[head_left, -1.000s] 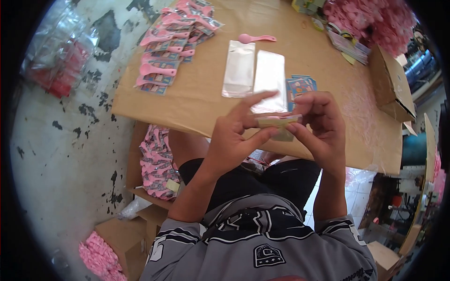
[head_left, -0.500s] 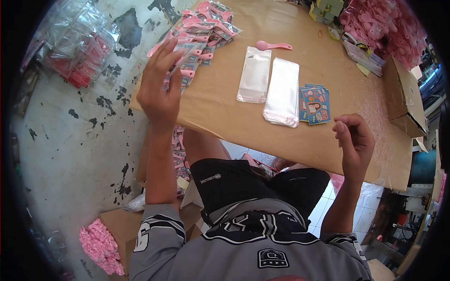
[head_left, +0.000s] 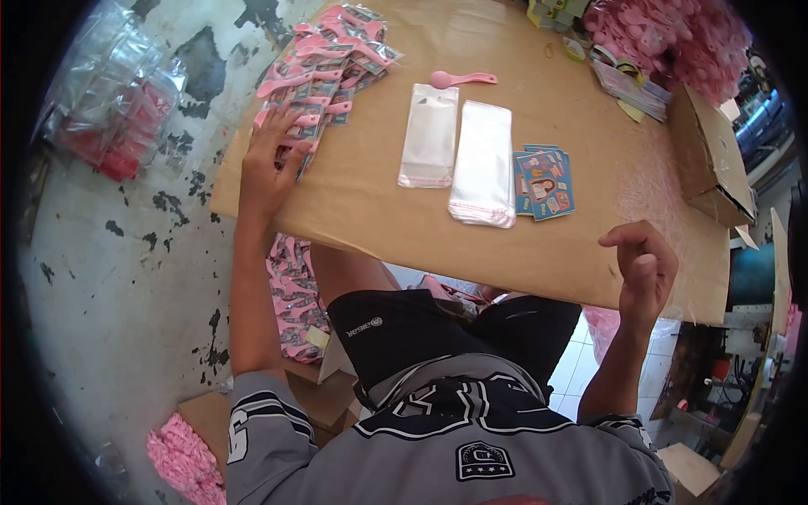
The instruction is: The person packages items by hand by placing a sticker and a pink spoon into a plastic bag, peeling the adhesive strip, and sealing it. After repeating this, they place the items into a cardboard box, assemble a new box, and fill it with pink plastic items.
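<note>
My left hand [head_left: 271, 168] rests at the near end of a pile of clear packets [head_left: 324, 76], each with a pink spoon and a printed card. Its fingers are stretched over the nearest packets, thumb apart. My right hand [head_left: 644, 269] hovers by the front table edge, fingers loosely curled, thumb and index apart, nothing in it. Between the hands lie a single clear bag [head_left: 427, 139], a thicker stack of clear bags [head_left: 483, 164] and a small stack of blue printed cards [head_left: 547, 185]. Beyond the bags lies a loose pink spoon [head_left: 463, 80].
A large heap of pink spoons [head_left: 673, 38] sits at the back right, near rolls of tape [head_left: 574, 49] and an open cardboard box [head_left: 711, 156]. Below the table, a box holds more packed spoons [head_left: 295, 299]. Clear plastic packs [head_left: 118, 101] lie on the floor at left.
My left hand has come down onto the pile with the packet it held up, and its fingers have spread. My right hand has barely moved; the view has shifted slightly.
</note>
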### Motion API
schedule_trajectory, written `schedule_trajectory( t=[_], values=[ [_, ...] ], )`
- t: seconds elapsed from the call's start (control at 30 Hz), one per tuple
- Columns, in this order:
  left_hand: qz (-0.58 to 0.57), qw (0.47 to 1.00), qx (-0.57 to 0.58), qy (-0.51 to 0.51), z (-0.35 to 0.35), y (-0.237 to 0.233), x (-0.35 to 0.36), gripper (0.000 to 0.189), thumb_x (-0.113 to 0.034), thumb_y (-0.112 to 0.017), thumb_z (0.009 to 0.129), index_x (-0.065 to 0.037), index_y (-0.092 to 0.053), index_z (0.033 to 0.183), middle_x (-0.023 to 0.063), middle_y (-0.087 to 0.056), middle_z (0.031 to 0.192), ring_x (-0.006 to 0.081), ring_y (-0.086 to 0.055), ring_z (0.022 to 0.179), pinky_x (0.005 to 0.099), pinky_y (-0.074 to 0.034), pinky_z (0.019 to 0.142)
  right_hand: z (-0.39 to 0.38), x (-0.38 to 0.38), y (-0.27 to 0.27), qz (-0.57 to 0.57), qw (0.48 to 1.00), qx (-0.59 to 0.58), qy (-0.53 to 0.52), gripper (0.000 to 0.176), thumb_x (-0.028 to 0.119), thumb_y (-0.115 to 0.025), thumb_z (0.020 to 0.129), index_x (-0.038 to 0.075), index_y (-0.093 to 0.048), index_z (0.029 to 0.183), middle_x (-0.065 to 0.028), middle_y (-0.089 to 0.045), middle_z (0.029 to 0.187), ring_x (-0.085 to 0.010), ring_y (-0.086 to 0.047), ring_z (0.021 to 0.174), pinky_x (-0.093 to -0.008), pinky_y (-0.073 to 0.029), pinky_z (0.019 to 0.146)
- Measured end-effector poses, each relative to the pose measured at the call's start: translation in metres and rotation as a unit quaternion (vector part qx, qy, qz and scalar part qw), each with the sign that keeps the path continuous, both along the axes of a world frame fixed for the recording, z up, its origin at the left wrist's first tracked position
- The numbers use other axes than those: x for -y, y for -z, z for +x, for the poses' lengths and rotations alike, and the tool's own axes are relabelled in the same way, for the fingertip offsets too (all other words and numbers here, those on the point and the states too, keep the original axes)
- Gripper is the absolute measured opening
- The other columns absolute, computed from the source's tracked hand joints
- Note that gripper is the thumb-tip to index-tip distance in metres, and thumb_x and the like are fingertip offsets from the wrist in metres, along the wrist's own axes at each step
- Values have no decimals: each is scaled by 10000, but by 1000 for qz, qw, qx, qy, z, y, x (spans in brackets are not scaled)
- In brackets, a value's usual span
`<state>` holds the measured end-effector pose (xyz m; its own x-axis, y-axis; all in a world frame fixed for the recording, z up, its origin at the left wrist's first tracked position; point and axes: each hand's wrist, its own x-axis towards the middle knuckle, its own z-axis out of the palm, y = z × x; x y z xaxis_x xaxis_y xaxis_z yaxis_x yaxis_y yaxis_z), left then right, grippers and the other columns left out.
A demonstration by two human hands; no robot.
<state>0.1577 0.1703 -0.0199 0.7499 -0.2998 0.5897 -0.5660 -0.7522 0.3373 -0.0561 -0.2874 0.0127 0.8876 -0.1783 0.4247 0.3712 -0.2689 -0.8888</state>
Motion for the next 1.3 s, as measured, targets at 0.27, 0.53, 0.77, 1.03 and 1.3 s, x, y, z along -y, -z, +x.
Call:
schedule_trajectory(
  t=[0.27,0.53,0.77,1.03,1.3],
  values=[
    [-72,987,-142,7,-32,-9,106,324,-299,-690,1019,22,-721,991,97,-664,795,185,-649,761,331,-508,719,29,-2,-12,-175,974,69,128,674,607,-706,875,2,-664,1169,-42,-517,874,-133,-465,752,-299,-349,702],
    [74,984,-161,29,18,19,131,399,-352,-706,985,10,-613,846,167,-654,836,347,-629,773,459,-493,742,56,-16,24,-280,926,-143,209,402,369,-816,895,25,-649,1020,-113,-621,952,-265,-606,887,-408,-497,781],
    [-55,952,-300,19,22,7,120,248,-213,-711,987,24,-637,990,104,-713,873,183,-651,775,324,-512,741,63,-13,44,-170,945,-222,171,354,302,-824,893,1,-641,928,-99,-603,817,-210,-550,736,-376,-469,683],
    [-243,865,-436,49,37,10,108,269,-178,-762,965,20,-690,1132,14,-715,889,59,-589,737,223,-454,670,63,-3,55,-79,969,-163,168,265,218,-718,995,-42,-681,960,-87,-639,743,-132,-517,670,-331,-431,623],
    [-145,864,-478,70,46,-2,109,224,-264,-788,952,-45,-740,945,-30,-655,786,48,-527,663,226,-392,610,62,-6,54,-64,972,-146,171,262,219,-692,1021,-41,-711,999,-63,-670,757,-105,-524,661,-307,-442,622]
  ],
)
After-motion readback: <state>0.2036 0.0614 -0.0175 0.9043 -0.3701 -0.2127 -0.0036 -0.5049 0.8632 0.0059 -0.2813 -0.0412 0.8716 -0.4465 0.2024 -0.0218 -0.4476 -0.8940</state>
